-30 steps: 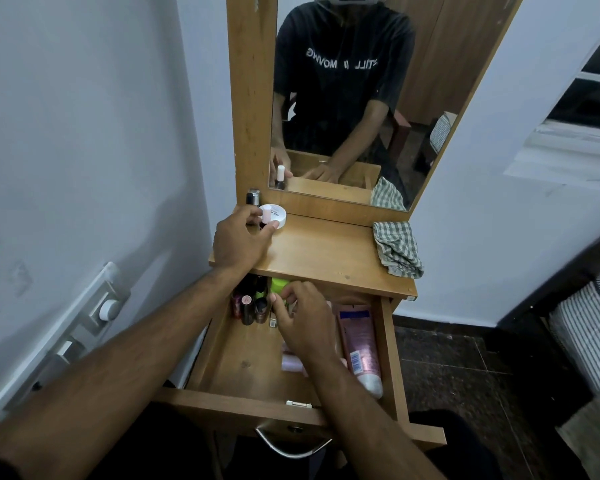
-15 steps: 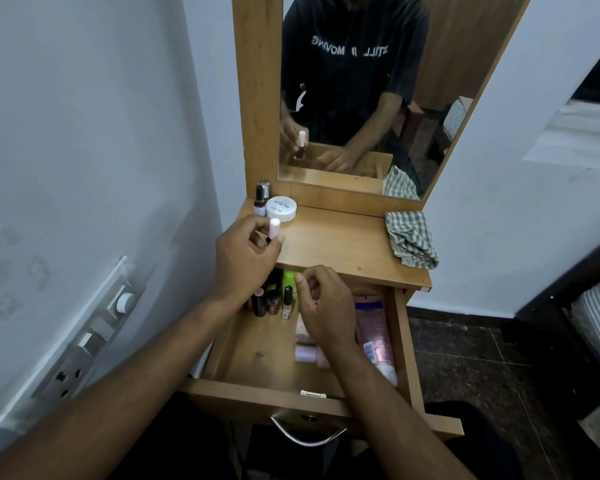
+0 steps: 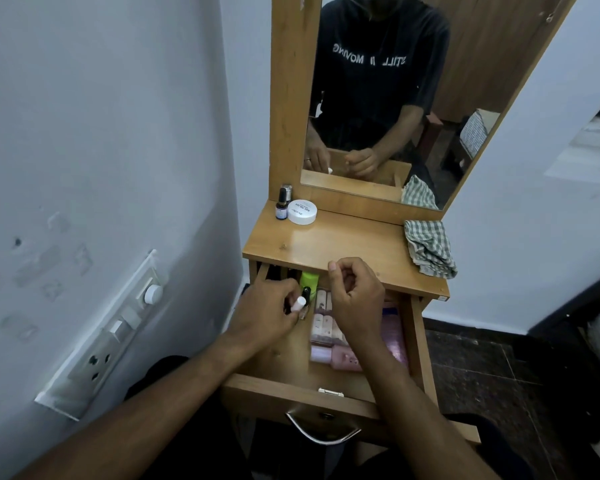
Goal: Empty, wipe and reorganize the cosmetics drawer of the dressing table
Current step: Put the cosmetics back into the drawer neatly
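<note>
The wooden drawer (image 3: pixel 291 389) of the dressing table is pulled out. My left hand (image 3: pixel 267 313) is over its back left corner, shut on a small bottle with a pale pink cap (image 3: pixel 298 303). Just right of it, my right hand (image 3: pixel 355 299) hovers over the drawer with its fingers curled in and nothing visible in them. In the drawer lie a green bottle (image 3: pixel 309 280), a small black item (image 3: pixel 306 292), several pale pink bottles (image 3: pixel 326 323) and a pink tube (image 3: pixel 394 337), partly hidden by my right hand.
On the tabletop (image 3: pixel 343 247) a dark dropper bottle (image 3: pixel 282 206) and a white round jar (image 3: pixel 302 212) stand at the back left. A crumpled checked cloth (image 3: pixel 430 249) lies at the right edge. A mirror rises behind; a switchboard (image 3: pixel 118 327) is on the left wall.
My left hand has carried the pink-capped bottle from the tabletop by the white jar down to the drawer's back left. My right hand has risen slightly and curled shut.
</note>
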### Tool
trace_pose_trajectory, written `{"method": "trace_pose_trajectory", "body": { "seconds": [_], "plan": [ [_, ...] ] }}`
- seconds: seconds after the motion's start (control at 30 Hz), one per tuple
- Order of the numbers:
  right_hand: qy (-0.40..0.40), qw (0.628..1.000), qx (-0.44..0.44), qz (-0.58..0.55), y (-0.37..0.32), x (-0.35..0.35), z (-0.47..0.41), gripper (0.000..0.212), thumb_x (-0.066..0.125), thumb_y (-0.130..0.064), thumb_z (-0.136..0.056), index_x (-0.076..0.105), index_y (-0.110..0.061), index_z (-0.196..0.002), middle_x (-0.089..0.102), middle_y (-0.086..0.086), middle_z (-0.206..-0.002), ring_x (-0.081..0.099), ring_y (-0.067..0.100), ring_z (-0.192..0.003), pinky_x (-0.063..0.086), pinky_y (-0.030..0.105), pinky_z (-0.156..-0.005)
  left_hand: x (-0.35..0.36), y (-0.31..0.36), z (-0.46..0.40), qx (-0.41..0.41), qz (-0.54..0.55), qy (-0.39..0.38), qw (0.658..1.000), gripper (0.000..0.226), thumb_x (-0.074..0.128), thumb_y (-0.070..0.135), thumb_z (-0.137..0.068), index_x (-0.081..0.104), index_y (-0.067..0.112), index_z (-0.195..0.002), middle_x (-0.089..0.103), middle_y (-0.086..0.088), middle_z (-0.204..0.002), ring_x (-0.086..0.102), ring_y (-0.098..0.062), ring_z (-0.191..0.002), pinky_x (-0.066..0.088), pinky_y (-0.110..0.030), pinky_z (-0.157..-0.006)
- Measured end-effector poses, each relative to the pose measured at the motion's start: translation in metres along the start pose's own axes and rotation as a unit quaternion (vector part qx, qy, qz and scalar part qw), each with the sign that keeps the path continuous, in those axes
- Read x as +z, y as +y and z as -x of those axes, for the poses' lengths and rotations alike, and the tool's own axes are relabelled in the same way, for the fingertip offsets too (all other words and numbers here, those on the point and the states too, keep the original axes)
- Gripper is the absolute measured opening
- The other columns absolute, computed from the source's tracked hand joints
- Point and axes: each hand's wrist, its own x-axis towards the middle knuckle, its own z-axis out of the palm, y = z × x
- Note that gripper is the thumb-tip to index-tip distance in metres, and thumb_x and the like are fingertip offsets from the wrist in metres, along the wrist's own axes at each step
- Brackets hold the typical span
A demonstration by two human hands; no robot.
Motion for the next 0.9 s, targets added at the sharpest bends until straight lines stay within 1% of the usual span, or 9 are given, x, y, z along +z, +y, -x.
{"method": "trace_pose_trajectory", "body": {
  "seconds": [0.1,0.3,0.5,0.6,0.67,0.73,0.8,0.83,0.9],
  "plan": [
    [-0.008,1.000,-0.025,0.016,-0.006,0.002,-0.023,0.012,0.066,-0.023,-0.096,0.064,-0.022,-0.084,0.058,-0.010,-0.074,0.053,0.010,-0.064,0.043,0.028,-0.056,0.004,0.000,0.001,-0.001,-0.060,-0.005,0.998,0.007,0.074,0.024,-0.082,0.069,0.026,-0.087,0.065,0.009,-0.085,0.059,-0.008,-0.076,0.050,-0.025,-0.065],
    [-0.109,0.982,-0.077,0.130,-0.016,0.022,-0.087,0.008,0.067,-0.037,-0.092,0.064,-0.031,-0.097,0.058,-0.013,-0.084,0.051,0.005,-0.070,0.041,0.025,-0.060,0.011,-0.003,-0.004,-0.018,-0.132,0.016,0.991,0.015,0.073,0.030,-0.083,0.075,0.024,-0.096,0.065,0.003,-0.096,0.063,-0.018,-0.083,0.051,-0.030,-0.070],
    [-0.190,0.967,-0.083,0.146,-0.041,0.052,-0.144,0.022,0.074,-0.037,-0.084,0.060,-0.034,-0.101,0.053,-0.018,-0.087,0.053,0.007,-0.081,0.039,0.028,-0.066,0.011,0.002,-0.001,-0.021,-0.168,0.020,0.985,0.009,0.070,0.022,-0.085,0.074,0.019,-0.092,0.066,0.000,-0.098,0.062,-0.019,-0.084,0.035,-0.024,-0.065],
    [-0.209,0.959,-0.092,0.170,-0.054,0.065,-0.160,0.036,0.076,-0.033,-0.085,0.066,-0.027,-0.119,0.064,-0.009,-0.103,0.062,0.013,-0.094,0.054,0.035,-0.080,0.012,0.001,-0.002,-0.023,-0.168,0.020,0.985,0.009,0.068,0.021,-0.086,0.073,0.020,-0.094,0.065,0.000,-0.102,0.062,-0.019,-0.086,0.039,-0.025,-0.069],
    [-0.234,0.948,-0.101,0.192,-0.061,0.072,-0.166,0.041,0.075,-0.028,-0.087,0.068,-0.026,-0.127,0.069,-0.004,-0.117,0.066,0.015,-0.105,0.056,0.037,-0.089,0.013,-0.001,-0.002,-0.024,-0.157,0.023,0.987,0.012,0.069,0.023,-0.087,0.073,0.022,-0.098,0.065,0.001,-0.105,0.063,-0.017,-0.089,0.043,-0.024,-0.073],
    [-0.256,0.932,-0.126,0.224,-0.063,0.080,-0.169,0.036,0.075,-0.025,-0.088,0.071,-0.028,-0.123,0.071,-0.004,-0.119,0.066,0.016,-0.108,0.055,0.034,-0.085,0.013,-0.002,-0.002,-0.028,-0.145,0.024,0.989,0.015,0.072,0.025,-0.086,0.073,0.024,-0.101,0.065,0.003,-0.108,0.062,-0.017,-0.091,0.046,-0.025,-0.076],
    [-0.269,0.917,-0.141,0.260,-0.061,0.085,-0.169,0.030,0.075,-0.024,-0.089,0.074,-0.029,-0.118,0.074,-0.003,-0.110,0.066,0.018,-0.104,0.047,0.028,-0.073,0.013,-0.002,-0.001,-0.030,-0.135,0.025,0.990,0.018,0.073,0.025,-0.085,0.072,0.024,-0.103,0.064,0.003,-0.110,0.063,-0.017,-0.092,0.046,-0.025,-0.077],
    [-0.273,0.914,-0.139,0.265,-0.060,0.087,-0.169,0.027,0.074,-0.023,-0.089,0.075,-0.029,-0.115,0.075,-0.004,-0.105,0.065,0.018,-0.102,0.044,0.027,-0.071,0.013,-0.002,0.000,-0.032,-0.129,0.028,0.991,0.018,0.074,0.024,-0.085,0.071,0.023,-0.103,0.064,0.003,-0.111,0.063,-0.017,-0.092,0.045,-0.024,-0.077],
    [-0.276,0.917,-0.126,0.257,-0.056,0.091,-0.167,0.024,0.075,-0.020,-0.089,0.076,-0.029,-0.110,0.075,-0.005,-0.103,0.065,0.017,-0.098,0.048,0.027,-0.072,0.013,-0.002,0.001,-0.035,-0.117,0.035,0.992,0.017,0.072,0.022,-0.086,0.071,0.023,-0.103,0.064,0.002,-0.112,0.062,-0.017,-0.094,0.041,-0.022,-0.077]
  ]
}}
